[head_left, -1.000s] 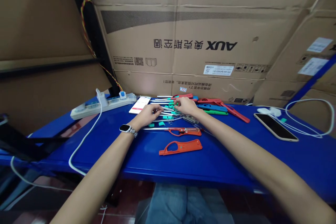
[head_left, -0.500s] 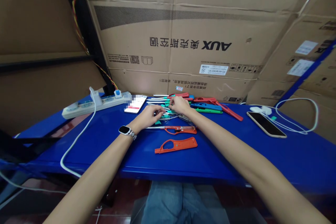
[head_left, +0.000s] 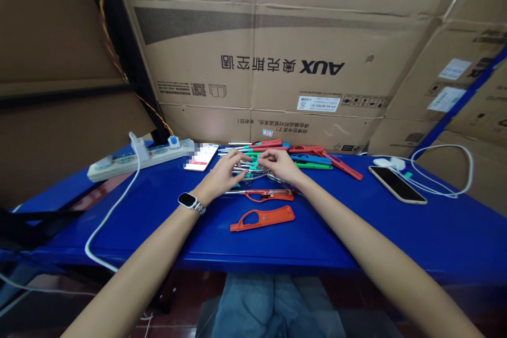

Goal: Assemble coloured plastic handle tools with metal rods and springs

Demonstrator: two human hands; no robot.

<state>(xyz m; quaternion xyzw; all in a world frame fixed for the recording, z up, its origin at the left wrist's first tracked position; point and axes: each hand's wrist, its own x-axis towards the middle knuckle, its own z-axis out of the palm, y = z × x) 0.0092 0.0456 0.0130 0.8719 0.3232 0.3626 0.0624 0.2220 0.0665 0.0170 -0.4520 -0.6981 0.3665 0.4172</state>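
My left hand (head_left: 222, 173), with a watch on the wrist, hovers over the left side of a heap of long-nosed lighter parts, thumb and fingers apart. Just right of it, my right hand (head_left: 282, 168) has its thumb and fingertips pressed together over the heap; whatever they hold is too small to make out. Green pieces and thin metal rods lie beneath both hands, partly hidden. Nearer me rests an opened orange lighter (head_left: 273, 195) with its inner parts showing and its metal tube pointing left. In front of that lies an orange casing half (head_left: 273, 216).
Red lighter casings (head_left: 348, 167), a blue casing (head_left: 311, 159) and a green one (head_left: 317, 166) lie behind, to the right. A lit phone (head_left: 201, 158) and a power strip (head_left: 119, 166) are at left. Another phone (head_left: 396, 185) and white cable (head_left: 443, 194) lie right. Cardboard (head_left: 317, 26) stands behind.
My left hand has opened, its fingers spreading forward over the heap. My right hand has shifted slightly back and right against the parts, fingertips still together. The view has moved a little right.
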